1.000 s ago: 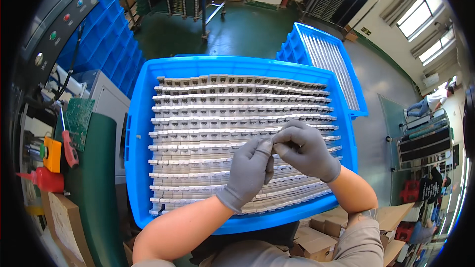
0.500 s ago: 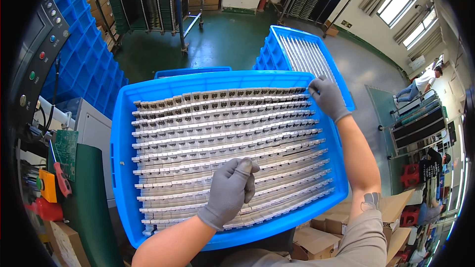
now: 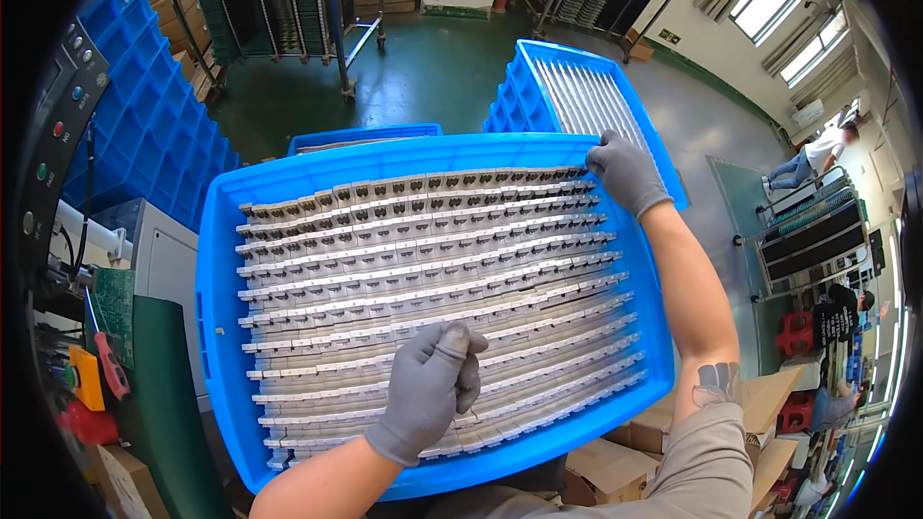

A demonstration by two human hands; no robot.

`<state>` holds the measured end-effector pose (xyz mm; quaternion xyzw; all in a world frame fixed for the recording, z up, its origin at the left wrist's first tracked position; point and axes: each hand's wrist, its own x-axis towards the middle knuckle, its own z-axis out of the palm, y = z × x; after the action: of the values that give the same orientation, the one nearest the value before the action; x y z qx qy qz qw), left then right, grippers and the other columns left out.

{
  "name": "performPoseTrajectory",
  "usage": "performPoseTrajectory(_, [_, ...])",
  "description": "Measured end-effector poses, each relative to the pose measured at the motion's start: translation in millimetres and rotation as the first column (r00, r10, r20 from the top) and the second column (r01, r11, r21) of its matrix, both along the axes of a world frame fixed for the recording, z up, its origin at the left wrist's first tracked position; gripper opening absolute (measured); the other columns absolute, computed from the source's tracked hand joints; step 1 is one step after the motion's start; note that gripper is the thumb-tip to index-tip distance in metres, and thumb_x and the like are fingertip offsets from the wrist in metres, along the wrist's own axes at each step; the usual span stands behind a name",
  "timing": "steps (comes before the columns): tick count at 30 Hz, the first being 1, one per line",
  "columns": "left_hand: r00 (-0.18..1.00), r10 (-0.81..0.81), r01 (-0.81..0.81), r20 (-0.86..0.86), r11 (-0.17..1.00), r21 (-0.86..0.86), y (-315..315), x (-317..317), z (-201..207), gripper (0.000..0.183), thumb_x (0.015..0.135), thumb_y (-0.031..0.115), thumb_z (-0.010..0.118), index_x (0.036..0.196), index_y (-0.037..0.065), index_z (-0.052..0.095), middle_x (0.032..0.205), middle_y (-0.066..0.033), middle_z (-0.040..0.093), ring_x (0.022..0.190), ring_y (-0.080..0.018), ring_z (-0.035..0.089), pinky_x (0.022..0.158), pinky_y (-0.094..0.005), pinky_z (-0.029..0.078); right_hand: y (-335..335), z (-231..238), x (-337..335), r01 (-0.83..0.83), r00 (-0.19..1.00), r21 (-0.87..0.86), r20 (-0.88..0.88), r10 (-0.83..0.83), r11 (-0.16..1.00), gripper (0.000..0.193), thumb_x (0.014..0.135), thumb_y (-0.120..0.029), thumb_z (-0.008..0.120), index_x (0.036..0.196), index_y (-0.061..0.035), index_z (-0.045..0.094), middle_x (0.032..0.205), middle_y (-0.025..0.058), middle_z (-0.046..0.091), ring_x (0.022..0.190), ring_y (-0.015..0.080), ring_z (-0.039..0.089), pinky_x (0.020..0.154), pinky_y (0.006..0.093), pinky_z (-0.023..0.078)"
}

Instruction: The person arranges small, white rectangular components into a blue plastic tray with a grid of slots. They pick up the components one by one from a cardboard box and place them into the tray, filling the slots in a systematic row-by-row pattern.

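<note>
While both hands (image 3: 428,392) (image 3: 627,173) curl, grip and contents unclear, pale rowed parts (image 3: 394,281), dark-marked farther back

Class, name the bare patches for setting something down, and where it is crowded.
Free: green floor between the wheeled rack and the far-right crate; grey floor right of it. Crowded: the near crate, packed with pale rows.

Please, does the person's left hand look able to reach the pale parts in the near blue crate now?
Probably yes: the left hand is over the pale parts and nothing visible stands between, though it is curled and may need to open.
</note>
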<state>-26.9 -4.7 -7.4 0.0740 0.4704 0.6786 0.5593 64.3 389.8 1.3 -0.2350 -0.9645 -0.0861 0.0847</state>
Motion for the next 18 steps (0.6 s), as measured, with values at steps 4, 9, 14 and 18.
performPoseTrajectory(4, [1.0,-0.001,0.001,0.006,1.0,-0.003,-1,0,0,0.034,0.108,0.033,0.051,0.097,0.002,0.063,0.065,-0.0021,0.049,0.049,-0.0093,0.039,0.043,-0.0248,0.034,-6,3,-8,-0.022,0.989,0.198,0.151,-0.008,0.98,0.006,0.085,-0.005,0.067,0.082,-0.0068,0.072,0.097,0.0136,0.065,0.089,0.0352,0.067,0.081,0.0447,0.055])
performPoseTrajectory(9, [1.0,0.0,0.0,0.006,1.0,0.003,2,0,0,0.037,0.108,0.035,0.05,0.098,0.001,0.063,0.064,-0.0022,0.049,0.048,-0.0094,0.04,0.043,-0.0247,0.034,-6,0,-1,0.011,0.997,0.184,0.078,-0.025,0.983,0.009,0.082,-0.005,0.068,0.088,-0.006,0.075,0.106,0.0155,0.066,0.099,0.0348,0.066,0.087,0.0444,0.054])
performPoseTrajectory(14, [0.999,0.003,-0.004,0.053,1.0,0.013,2,-1,0,0.048,0.109,0.042,0.044,0.101,-0.002,0.062,0.061,-0.0014,0.047,0.048,-0.009,0.039,0.042,-0.0249,0.033,-18,-2,11,0.018,0.995,0.173,-0.102,0.0,0.985,0.017,0.082,-0.008,0.068,0.096,-0.0055,0.076,0.119,0.0173,0.065,0.107,0.036,0.065,0.091,0.0456,0.053])
performPoseTrajectory(18, [0.97,-0.017,0.018,0.244,1.0,0.0,0,-5,-2,0.059,0.108,0.055,0.034,0.1,0.003,0.06,0.063,-0.002,0.046,0.048,-0.0109,0.038,0.042,-0.0237,0.032,-69,23,1,-0.077,0.94,-0.146,-0.34,0.023,0.986,0.02,0.085,-0.008,0.071,0.104,-0.0055,0.075,0.11,0.0135,0.067,0.09,0.0279,0.068,0.079,0.0376,0.055])
